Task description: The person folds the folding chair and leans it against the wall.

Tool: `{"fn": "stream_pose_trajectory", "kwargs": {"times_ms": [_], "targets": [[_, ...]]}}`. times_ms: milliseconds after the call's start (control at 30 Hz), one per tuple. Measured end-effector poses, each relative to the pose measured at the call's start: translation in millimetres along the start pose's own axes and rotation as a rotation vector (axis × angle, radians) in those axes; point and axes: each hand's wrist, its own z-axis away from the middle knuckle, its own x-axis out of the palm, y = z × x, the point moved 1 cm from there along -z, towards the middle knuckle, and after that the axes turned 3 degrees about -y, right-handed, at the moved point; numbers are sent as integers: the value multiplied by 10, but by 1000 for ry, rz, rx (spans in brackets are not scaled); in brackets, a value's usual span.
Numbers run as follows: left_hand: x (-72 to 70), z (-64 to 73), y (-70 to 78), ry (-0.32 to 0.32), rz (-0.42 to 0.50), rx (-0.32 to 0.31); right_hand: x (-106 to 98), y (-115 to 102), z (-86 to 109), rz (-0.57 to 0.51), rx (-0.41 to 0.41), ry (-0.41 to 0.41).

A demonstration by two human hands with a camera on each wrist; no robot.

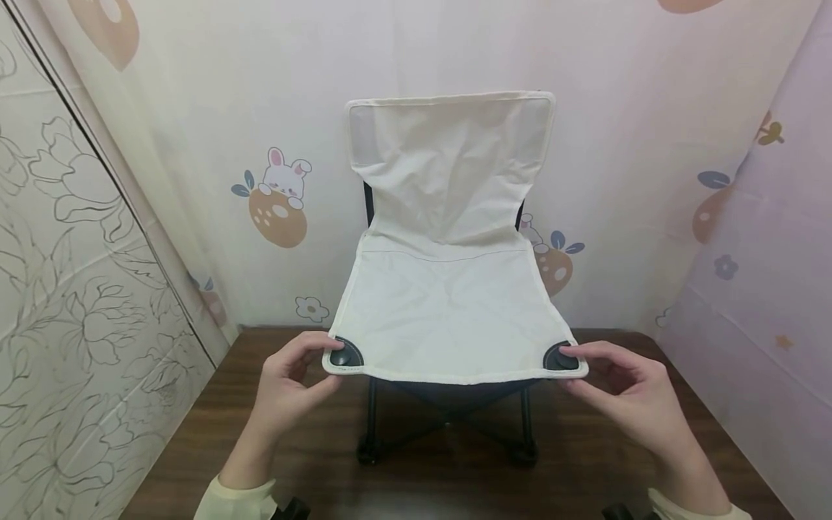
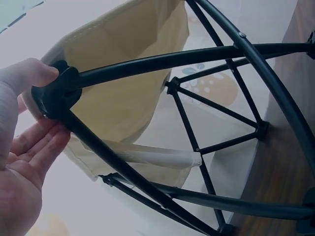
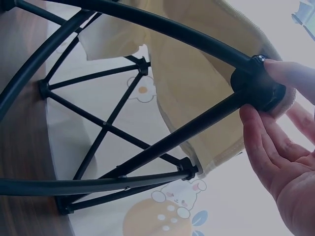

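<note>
Nearest: pale sleeves at the bottom edge of the head view. Left hand [image 1: 286,393] pinching the front left corner of the chair [image 1: 448,289], thumb on top by the dark corner cap [image 1: 345,354], fingers [image 2: 42,147] curled under the seat edge. Right hand [image 1: 627,393] pinching the front right corner the same way, thumb on the other dark cap [image 1: 560,358], fingers [image 3: 261,142] beneath against the joint. Both grips narrow, closed on the fabric corners.

Between the hands: cream fabric seat [image 1: 445,318], stretched flat, standing in the middle of the brown wooden desk [image 1: 312,462]. Below the seat: black crossed frame [image 1: 448,419], feet on the desk.

Further back: cream backrest [image 1: 451,162], upright, slightly creased. Behind it: pale curtain [image 1: 195,108] printed with rabbits and orange fruit. Far left: wall panel [image 1: 58,289] with line-drawn flowers.
</note>
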Motion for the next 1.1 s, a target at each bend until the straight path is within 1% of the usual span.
{"fn": "stream_pose_trajectory", "kwargs": {"times_ms": [33,100,300,533,667,767,867,1100], "targets": [[8,-3,-1,8,-1,1,0,7,-2,-13,-15,-1],[21,-4,-1,18,0,4,5,10,-4,-16,-18,1],[22,-1,-3,22,20,13,28,-50,-21,82,64,21],[7,14,-13,16,18,-44,46,-97,-28,125,104,29],[12,15,-12,23,4,-77,43,-103,-16,206,144,52],[17,13,-12,31,-1,-98,44,-100,-12,242,151,67],[20,15,-9,40,-1,-110,54,-96,-16,235,161,82],[33,17,-1,64,-1,-112,78,-80,-17,195,156,94]]}}
